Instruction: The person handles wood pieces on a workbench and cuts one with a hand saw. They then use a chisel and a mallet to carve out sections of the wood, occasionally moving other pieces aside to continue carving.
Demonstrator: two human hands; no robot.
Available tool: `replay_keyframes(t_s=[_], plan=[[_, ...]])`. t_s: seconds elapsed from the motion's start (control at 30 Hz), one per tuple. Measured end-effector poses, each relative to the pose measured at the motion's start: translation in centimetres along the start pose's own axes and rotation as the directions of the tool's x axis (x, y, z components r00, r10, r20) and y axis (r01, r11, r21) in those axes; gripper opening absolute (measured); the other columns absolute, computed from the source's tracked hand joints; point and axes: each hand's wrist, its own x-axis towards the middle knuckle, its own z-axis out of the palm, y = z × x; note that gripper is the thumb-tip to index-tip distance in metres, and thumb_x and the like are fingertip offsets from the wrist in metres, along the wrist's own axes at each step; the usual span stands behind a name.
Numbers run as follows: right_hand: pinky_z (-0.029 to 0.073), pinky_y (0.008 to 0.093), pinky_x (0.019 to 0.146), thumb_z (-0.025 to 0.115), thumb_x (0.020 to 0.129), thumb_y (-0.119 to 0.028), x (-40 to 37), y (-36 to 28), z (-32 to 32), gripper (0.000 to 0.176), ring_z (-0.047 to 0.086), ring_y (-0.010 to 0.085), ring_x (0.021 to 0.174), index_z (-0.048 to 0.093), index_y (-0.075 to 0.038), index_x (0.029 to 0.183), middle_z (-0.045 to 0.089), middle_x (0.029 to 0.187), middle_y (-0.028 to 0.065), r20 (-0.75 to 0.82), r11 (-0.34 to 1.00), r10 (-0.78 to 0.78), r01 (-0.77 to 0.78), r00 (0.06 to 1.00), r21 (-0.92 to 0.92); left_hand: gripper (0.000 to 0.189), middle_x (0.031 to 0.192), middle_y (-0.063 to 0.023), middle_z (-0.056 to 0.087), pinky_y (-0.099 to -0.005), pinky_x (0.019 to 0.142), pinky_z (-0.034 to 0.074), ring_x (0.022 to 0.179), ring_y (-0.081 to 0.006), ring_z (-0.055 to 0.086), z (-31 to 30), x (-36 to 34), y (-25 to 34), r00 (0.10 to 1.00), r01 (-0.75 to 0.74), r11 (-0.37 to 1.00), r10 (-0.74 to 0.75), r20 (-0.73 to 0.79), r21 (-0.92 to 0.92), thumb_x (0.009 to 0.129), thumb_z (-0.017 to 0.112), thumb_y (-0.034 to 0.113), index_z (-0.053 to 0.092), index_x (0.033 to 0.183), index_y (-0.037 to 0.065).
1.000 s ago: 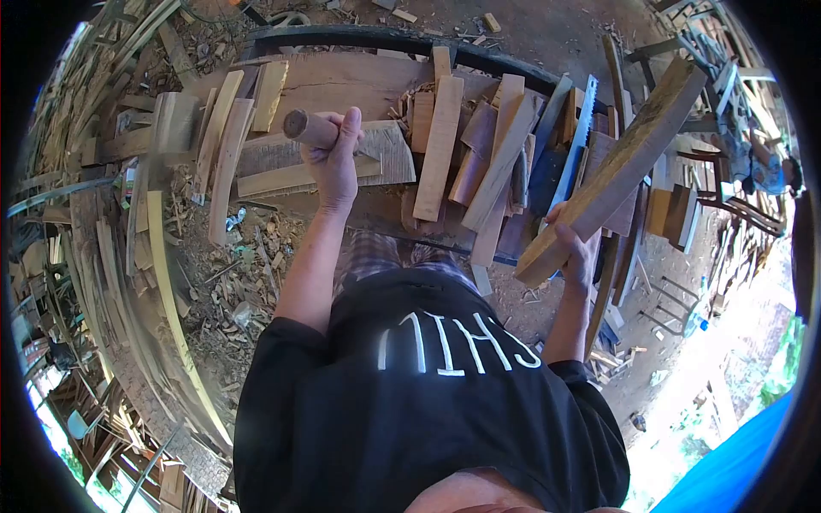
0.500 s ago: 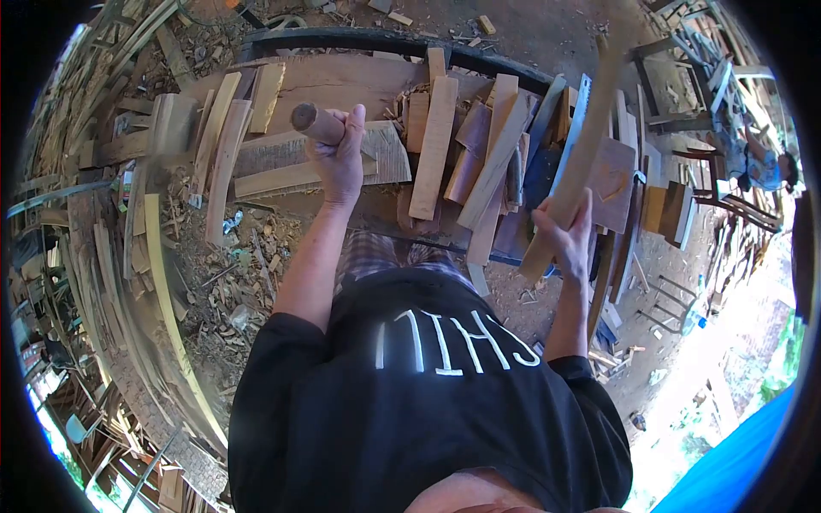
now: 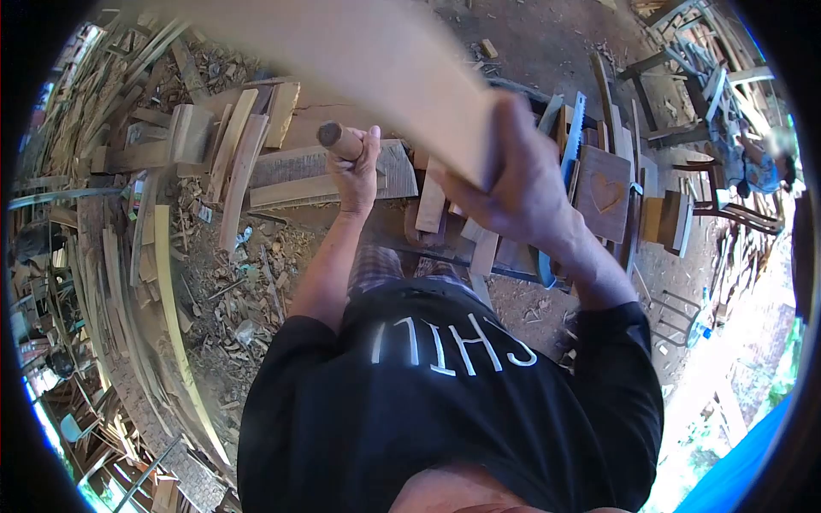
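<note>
My left hand (image 3: 357, 175) is closed around a round wooden handle-like piece (image 3: 345, 144) whose dark round end faces up toward me. What lies below that fist is hidden. A wide, rough-sawn board (image 3: 286, 173) lies under it on the low bench. Close to the camera, my right hand (image 3: 532, 192) grips one end of a long wooden board (image 3: 376, 73), which is blurred and slants up to the left out of view. That raised board covers much of the bench behind it.
Several offcuts (image 3: 244, 167) lie across the bench. On the right are a saw with a bluish blade (image 3: 572, 141) and a panel with a carved heart (image 3: 600, 221). Wood chips (image 3: 248, 295) litter the ground. Stacked strips (image 3: 111, 282) stand left; a person (image 3: 757, 171) is at far right.
My right hand has lifted the long board up toward the camera and swung it leftward across the view. The left hand keeps its grip on the round wooden piece, nearly in place.
</note>
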Motion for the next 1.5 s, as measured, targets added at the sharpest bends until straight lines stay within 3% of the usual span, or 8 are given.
replay_keyframes(t_s=[0.03, 0.1, 0.17, 0.33, 0.53, 0.7, 1.1, 1.5], plan=[[0.054, 0.0402, 0.071, 0.081, 0.074, -0.028, 0.1, 0.7, 0.4, 0.061, 0.069, 0.0293, 0.082, 0.045, -0.003, 0.116, 0.065, 0.088, 0.0171, -0.003, 1.0, -0.008, 0.008, 1.0, -0.002, 0.017, 0.076, 0.0024, 0.059, -0.0233, 0.063, 0.049, 0.068, -0.0053, 0.055, -0.6, 0.0, -0.8, 0.992, -0.12, 0.988, 0.118, 0.034, 0.096, 0.089, 0.07, 0.005, 0.055, 0.082, 0.008], [0.054, 0.0445, 0.074, 0.08, 0.073, -0.027, 0.0, 2.3, 1.3, 0.061, 0.069, 0.0338, 0.083, 0.045, -0.005, 0.117, 0.065, 0.09, 0.0177, 0.423, 0.967, 0.214, -0.131, 0.88, -0.217, 0.015, 0.078, 0.0022, 0.059, -0.0236, 0.065, 0.049, 0.071, -0.0059, 0.056, -1.0, -0.4, -1.3, 0.97, -0.241, 0.952, 0.23, 0.079, 0.187, 0.089, 0.069, 0.004, 0.055, 0.084, 0.008], [0.052, 0.0471, 0.076, 0.08, 0.072, -0.026, 0.1, 2.4, 0.9, 0.061, 0.068, 0.0365, 0.084, 0.045, -0.007, 0.118, 0.065, 0.091, 0.0182, 0.359, 0.965, 0.204, -0.124, 0.911, -0.233, 0.015, 0.079, 0.0025, 0.058, -0.0229, 0.067, 0.048, 0.074, -0.0062, 0.056, -0.2, -0.6, -0.7, 0.997, 0.062, 0.996, -0.06, 0.038, -0.065, 0.089, 0.067, 0.002, 0.055, 0.087, 0.01], [0.053, 0.0429, 0.072, 0.08, 0.072, -0.02, 2.1, -2.4, -2.9, 0.06, 0.069, 0.0352, 0.082, 0.046, -0.005, 0.119, 0.064, 0.087, 0.0181, 0.135, 0.991, 0.014, 0.004, 0.991, -0.132, 0.02, 0.075, 0.0035, 0.057, -0.023, 0.063, 0.048, 0.068, -0.0053, 0.055, -0.3, -0.2, -0.6, 0.992, 0.118, 0.991, -0.115, 0.049, -0.057, 0.089, 0.073, 0.01, 0.053, 0.086, 0.01], [0.052, 0.0399, 0.07, 0.081, 0.072, -0.022, 0.8, -0.2, -2.0, 0.063, 0.068, 0.0335, 0.079, 0.046, -0.004, 0.121, 0.064, 0.088, 0.0188, 0.079, 0.994, 0.037, -0.029, 0.996, -0.102, 0.019, 0.075, 0.0016, 0.058, -0.0233, 0.063, 0.049, 0.065, -0.0066, 0.056, -0.5, 0.6, 2.1, 0.996, 0.092, 0.988, -0.092, 0.003, -0.127, 0.089, 0.073, 0.008, 0.054, 0.086, 0.009], [0.052, 0.0406, 0.073, 0.083, 0.071, -0.027, -1.1, 1.4, -0.5, 0.066, 0.068, 0.0311, 0.083, 0.046, -0.004, 0.12, 0.063, 0.094, 0.0194, 0.122, 0.978, 0.209, -0.209, 0.97, -0.01, 0.02, 0.075, 0.0006, 0.057, -0.0237, 0.063, 0.049, 0.066, -0.0073, 0.057, -1.3, 0.4, 1.5, 0.992, 0.12, 0.986, -0.116, 0.045, -0.117, 0.088, 0.072, 0.007, 0.053, 0.086, 0.009], [0.057, 0.0411, 0.068, 0.077, 0.074, -0.03, -2.5, 2.3, -0.4, 0.06, 0.07, 0.0322, 0.074, 0.045, -0.004, 0.117, 0.063, 0.086, 0.0193, 0.11, 0.978, 0.21, -0.207, 0.971, -0.036, 0.019, 0.075, 0.0005, 0.059, -0.0235, 0.065, 0.049, 0.068, -0.0069, 0.056, -0.7, 0.1, 0.8, 0.99, 0.134, 0.989, -0.131, 0.045, -0.07, 0.089, 0.072, 0.008, 0.053, 0.084, 0.009], [0.053, 0.0372, 0.071, 0.08, 0.073, -0.035, -3.3, 2.8, 0.1, 0.065, 0.068, 0.0266, 0.078, 0.047, -0.003, 0.119, 0.063, 0.091, 0.0175, 0.141, 0.948, 0.312, -0.318, 0.94, 0.025, 0.019, 0.072, 0.0005, 0.059, -0.0228, 0.066, 0.047, 0.068, -0.0066, 0.056, -0.9, 0.4, 1.2, 0.992, 0.11, 0.994, -0.109, 0.067, -0.017, 0.09, 0.071, 0.009, 0.054, 0.083, 0.009]])
